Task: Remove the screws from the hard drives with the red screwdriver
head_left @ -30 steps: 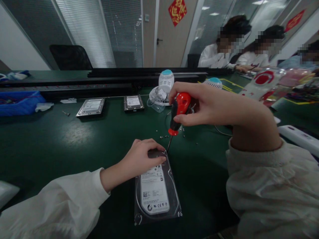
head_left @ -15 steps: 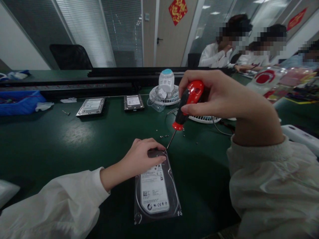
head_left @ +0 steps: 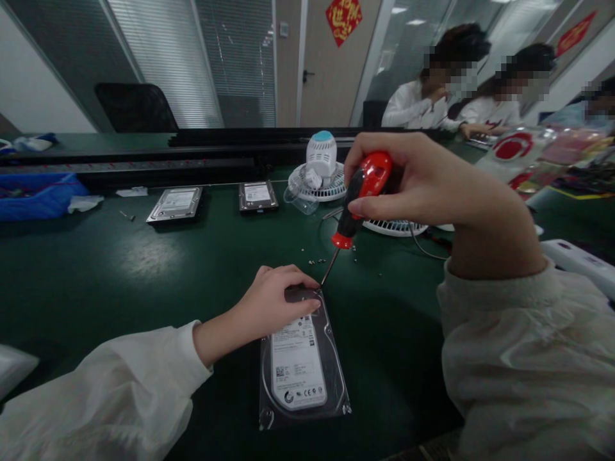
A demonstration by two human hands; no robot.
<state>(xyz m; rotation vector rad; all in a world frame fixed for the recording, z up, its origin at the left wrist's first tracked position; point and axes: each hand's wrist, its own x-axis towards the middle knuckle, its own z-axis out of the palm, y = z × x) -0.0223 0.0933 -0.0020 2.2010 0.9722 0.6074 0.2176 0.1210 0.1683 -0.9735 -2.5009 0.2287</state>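
Observation:
A hard drive point(head_left: 298, 365) with a white label lies on the green table, label up. My left hand point(head_left: 278, 299) grips its far end, with thumb on the top face and fingers at the far edge. In my right hand point(head_left: 394, 186) is a red and black screwdriver point(head_left: 350, 214), tilted, its handle wrapped by my fingers. The screwdriver's tip meets the far right corner of the drive, close to my left fingertips. Several small screws point(head_left: 317, 262) lie on the table beyond the drive.
Two more hard drives point(head_left: 175, 203) point(head_left: 258, 196) lie farther back. White fan parts point(head_left: 321, 160) stand behind the screwdriver. A blue bin point(head_left: 38, 197) is at the left, a white power strip point(head_left: 579, 262) at the right. People sit at the back right.

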